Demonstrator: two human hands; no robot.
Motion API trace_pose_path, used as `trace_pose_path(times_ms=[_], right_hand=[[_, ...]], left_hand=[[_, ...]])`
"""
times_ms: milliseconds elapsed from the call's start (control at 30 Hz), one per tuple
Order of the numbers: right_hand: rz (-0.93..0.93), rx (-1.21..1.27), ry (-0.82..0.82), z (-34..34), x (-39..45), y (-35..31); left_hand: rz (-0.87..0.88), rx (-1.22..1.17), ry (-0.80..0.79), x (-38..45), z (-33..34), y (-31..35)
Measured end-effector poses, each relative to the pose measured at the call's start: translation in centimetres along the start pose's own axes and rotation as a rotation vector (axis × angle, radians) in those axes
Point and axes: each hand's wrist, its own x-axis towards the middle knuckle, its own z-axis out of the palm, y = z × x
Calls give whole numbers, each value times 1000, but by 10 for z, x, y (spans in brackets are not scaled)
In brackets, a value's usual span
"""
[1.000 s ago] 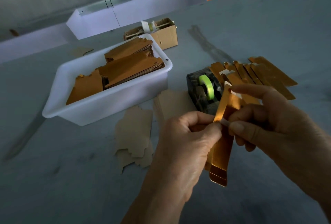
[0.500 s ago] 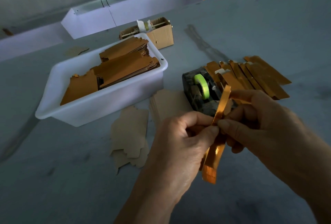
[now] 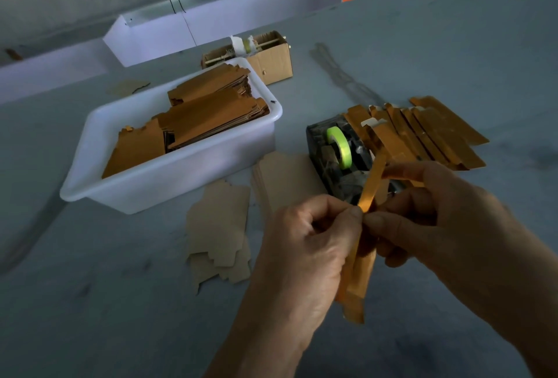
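1. left hand (image 3: pixel 305 244): fingers curled in, with thumb and forefinger tips pinching the long narrow glossy orange-gold card strip (image 3: pixel 359 281) about mid-length.
2. right hand (image 3: pixel 437 226): thumb tip is pressed on the same strip, right against the left thumb. forefinger hooks over the strip's upper end and the other fingers are curled behind it. so both hands have a firm hold on it.
3. strip: held in the air above the grey table top (image 3: pixel 120 302), roughly upright, top leaning right. lower end hangs below both hands. looks folded lengthwise; can't tell if the seam is closed.
4. black tape dispenser with lime-green tape roll (image 3: pixel 339 148): on the table just behind the hands.
5. fanned pile of matching orange-gold strips (image 3: pixel 437 133): on the table right of the dispenser, with the near ones lying against it.
6. white rectangular plastic tub (image 3: pixel 169 187): left of the dispenser, holding stacks of flat orange-gold card blanks (image 3: pixel 211 115).
7. flat tan card blanks (image 3: pixel 220 226): loose piles on the table between the tub and the left hand.
8. small open brown cardboard box (image 3: pixel 271 60): behind the tub.
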Motion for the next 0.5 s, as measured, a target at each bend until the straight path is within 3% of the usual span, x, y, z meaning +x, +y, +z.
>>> trace_pose_path(times_ms=[100, 300, 433, 500], right_hand=[[2, -87, -13, -2, -3, -7], [-15, -499, 79, 3, -3, -17], [-16, -506, 145, 8, -7, -21], [-15, -360, 129, 7, -9, -17]], left_hand=[[-13, -99, 79, -4, 8, -2], [183, 84, 315, -11, 22, -14], [203, -14, 315, -13, 11, -11], [177, -68, 269, -14, 7, -10]])
